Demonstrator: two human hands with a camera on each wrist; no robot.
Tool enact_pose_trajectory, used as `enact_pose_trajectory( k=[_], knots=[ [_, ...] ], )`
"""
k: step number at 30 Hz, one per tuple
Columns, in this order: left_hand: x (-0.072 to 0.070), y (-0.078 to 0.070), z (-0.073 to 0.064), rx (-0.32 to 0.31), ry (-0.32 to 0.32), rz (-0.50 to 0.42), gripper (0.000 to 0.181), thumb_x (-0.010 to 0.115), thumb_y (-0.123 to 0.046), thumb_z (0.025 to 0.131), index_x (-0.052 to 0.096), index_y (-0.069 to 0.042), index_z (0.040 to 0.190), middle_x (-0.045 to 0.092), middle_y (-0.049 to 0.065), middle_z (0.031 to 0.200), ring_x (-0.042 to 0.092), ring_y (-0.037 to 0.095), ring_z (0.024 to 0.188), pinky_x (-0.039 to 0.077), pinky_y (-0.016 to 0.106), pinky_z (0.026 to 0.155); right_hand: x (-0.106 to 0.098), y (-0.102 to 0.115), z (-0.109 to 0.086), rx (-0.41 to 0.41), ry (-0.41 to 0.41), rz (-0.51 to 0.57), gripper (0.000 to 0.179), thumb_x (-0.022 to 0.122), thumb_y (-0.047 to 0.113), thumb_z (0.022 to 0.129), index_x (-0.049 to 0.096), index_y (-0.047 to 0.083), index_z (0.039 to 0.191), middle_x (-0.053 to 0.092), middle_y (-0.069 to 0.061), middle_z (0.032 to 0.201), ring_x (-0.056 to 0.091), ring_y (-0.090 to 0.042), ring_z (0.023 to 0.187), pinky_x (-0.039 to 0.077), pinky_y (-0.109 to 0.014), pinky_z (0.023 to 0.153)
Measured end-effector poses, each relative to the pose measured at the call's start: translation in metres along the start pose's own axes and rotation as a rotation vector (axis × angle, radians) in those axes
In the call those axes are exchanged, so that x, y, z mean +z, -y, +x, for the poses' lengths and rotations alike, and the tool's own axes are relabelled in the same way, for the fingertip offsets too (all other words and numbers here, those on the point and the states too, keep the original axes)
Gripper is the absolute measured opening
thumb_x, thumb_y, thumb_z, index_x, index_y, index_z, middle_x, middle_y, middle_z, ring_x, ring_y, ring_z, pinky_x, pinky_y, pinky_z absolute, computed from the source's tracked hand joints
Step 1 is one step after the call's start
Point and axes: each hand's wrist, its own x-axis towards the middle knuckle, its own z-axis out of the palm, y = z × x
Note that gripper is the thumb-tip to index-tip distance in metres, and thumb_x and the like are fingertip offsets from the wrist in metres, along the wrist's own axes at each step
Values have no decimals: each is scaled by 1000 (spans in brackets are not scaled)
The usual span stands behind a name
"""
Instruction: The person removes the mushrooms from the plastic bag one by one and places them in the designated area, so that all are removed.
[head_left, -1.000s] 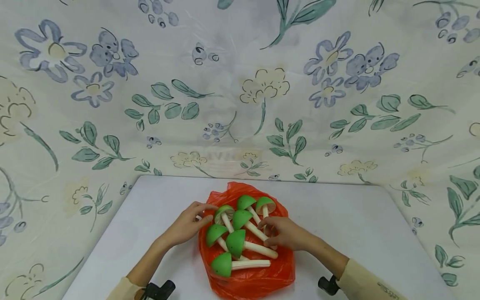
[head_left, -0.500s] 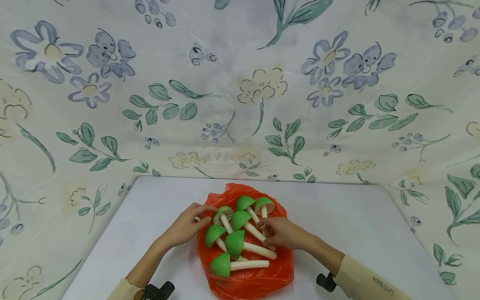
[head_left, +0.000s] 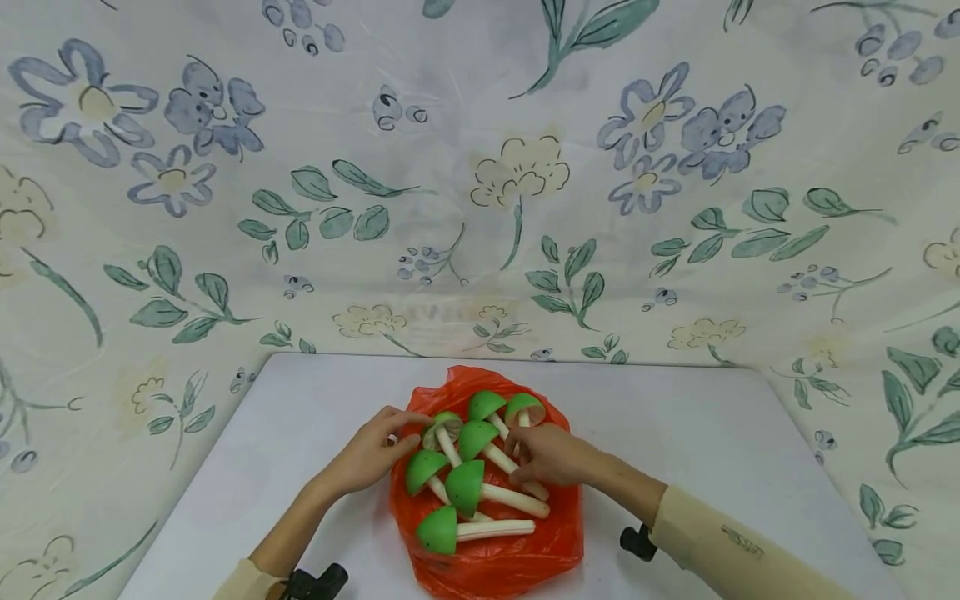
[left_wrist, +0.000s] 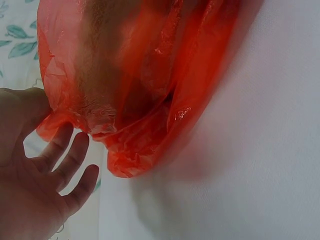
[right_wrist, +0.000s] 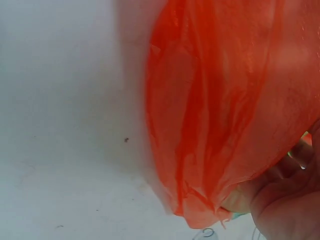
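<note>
A red plastic bag (head_left: 555, 537) lies spread on the white table, with several toy mushrooms on it that have green caps and pale stems. At the bag's left edge my left hand (head_left: 369, 450) pinches the plastic between thumb and index finger; the other fingers stand apart in the left wrist view. Its fingertips are right beside a mushroom (head_left: 442, 429) whose underside shows. My right hand (head_left: 551, 454) reaches over the bag from the right, its bent fingers and thumb to either side of the stem of a middle mushroom (head_left: 475, 440). It partly covers the back right mushroom (head_left: 523, 408).
The front mushroom (head_left: 438, 530) lies with its stem pointing right. White table surface (head_left: 660, 433) extends on both sides of the bag. A flower-patterned sheet (head_left: 450, 167) hangs behind the table. Black wrist cameras (head_left: 637, 543) are strapped near each sleeve.
My right hand has moved a little left and farther over the mushrooms, covering more of the back right one's stem. My left hand stays at the bag's edge, and the mushrooms keep their places.
</note>
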Motion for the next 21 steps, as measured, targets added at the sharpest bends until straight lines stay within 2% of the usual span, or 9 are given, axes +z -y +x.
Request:
enact_pose_trajectory(
  k=[8,15,21],
  knots=[
    [0,1,0,0,8,4,27,61,-15,101,68,-18,126,55,6,106,52,19,91,47,32,74,-1,4,4,-16,4,-25,30,77,20,88,65,11,115,59,9,77,56,-6,73,48,-24,68],
    [-1,1,-1,1,3,1,27,60,-14,101,68,-18,126,55,6,107,53,19,92,48,31,74,-2,2,3,-30,-7,6,28,77,17,87,66,13,113,64,7,88,58,-7,80,50,-24,71],
    [-2,0,0,0,5,6,28,60,-12,100,68,-18,126,55,6,108,52,20,92,48,31,75,-5,2,1,-22,-20,51,30,75,16,88,65,13,117,66,7,94,59,-5,83,51,-25,75]
  ],
)
